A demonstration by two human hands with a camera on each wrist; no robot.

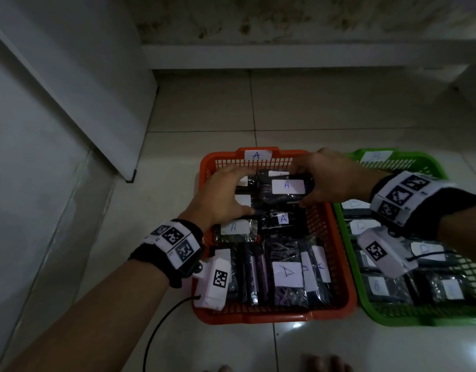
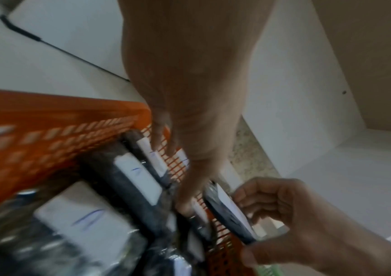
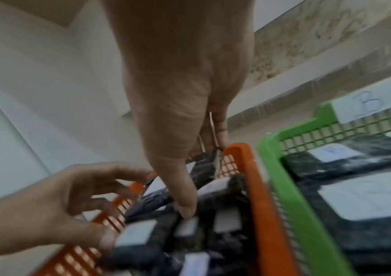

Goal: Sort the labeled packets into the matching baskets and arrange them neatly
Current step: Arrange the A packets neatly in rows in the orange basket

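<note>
An orange basket (image 1: 258,316) tagged A (image 1: 256,155) stands on the tiled floor, with several dark packets bearing white A labels inside. My right hand (image 1: 325,178) grips one dark A packet (image 1: 286,187) above the basket's far end, thumb under it and fingers over its far edge. The right wrist view has this hand (image 3: 184,93) around the packet (image 3: 203,166). My left hand (image 1: 226,194) hovers at the back left of the basket, its bent fingers touching upright packets (image 2: 142,175) without gripping any. A green basket (image 1: 392,318) tagged B (image 1: 376,156) holds B packets (image 3: 366,198).
Two A packets (image 1: 284,219) lie flat mid-basket, and stacks of packets (image 1: 288,275) fill its near half. A white cabinet panel (image 1: 70,103) rises at left. A black cable (image 1: 161,323) trails from my left wrist. Toes (image 1: 325,363) show at the bottom edge.
</note>
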